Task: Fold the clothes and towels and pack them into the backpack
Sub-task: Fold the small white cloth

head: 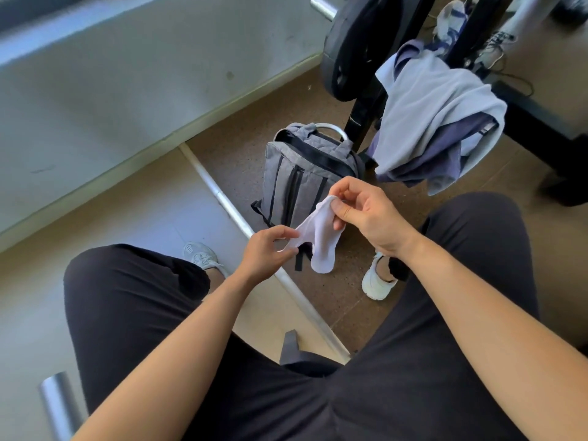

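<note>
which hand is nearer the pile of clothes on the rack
Right. The right hand holds the white sock just below the clothes pile; the left hand is lower and further left.

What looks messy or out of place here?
A light grey garment and a purple one hang bunched over the black weight rack instead of folded. More cloth dangles farther back. The grey backpack stands on the floor. Both hands, left hand and right hand, hold a white sock.
</note>
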Demonstrator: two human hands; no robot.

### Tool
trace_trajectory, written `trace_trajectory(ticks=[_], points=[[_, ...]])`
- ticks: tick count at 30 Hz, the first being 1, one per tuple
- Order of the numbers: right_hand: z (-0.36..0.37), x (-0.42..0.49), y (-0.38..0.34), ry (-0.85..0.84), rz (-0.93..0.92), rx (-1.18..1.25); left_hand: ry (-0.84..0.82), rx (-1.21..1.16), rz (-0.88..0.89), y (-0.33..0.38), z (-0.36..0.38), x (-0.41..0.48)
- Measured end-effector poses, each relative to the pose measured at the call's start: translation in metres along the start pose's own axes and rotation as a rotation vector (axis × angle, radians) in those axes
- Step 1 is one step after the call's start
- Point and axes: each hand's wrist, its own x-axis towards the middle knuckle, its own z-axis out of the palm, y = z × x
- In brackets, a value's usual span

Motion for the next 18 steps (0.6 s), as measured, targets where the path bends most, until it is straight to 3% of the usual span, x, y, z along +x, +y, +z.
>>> trace_trajectory(ticks=[6,10,14,18], points=[[-0.005,-0.003,-0.005,-0.018,0.035,0.295,-0.006,0.199,0.153,-0.003,0.02,0.005],[-0.012,-0.005,-0.006,0.005,0.065,0.412,0.03,0.238,0.13,-0.004,0.023,0.007],[-0.029,0.001,0.008,0.255,0.075,0.306,0.004,0.274,0.028,-0.015,0.01,0.009],[-0.043,0.009,0.029,0.444,0.153,-0.024,0.013,0.236,0.036,-0.025,-0.014,0.008]])
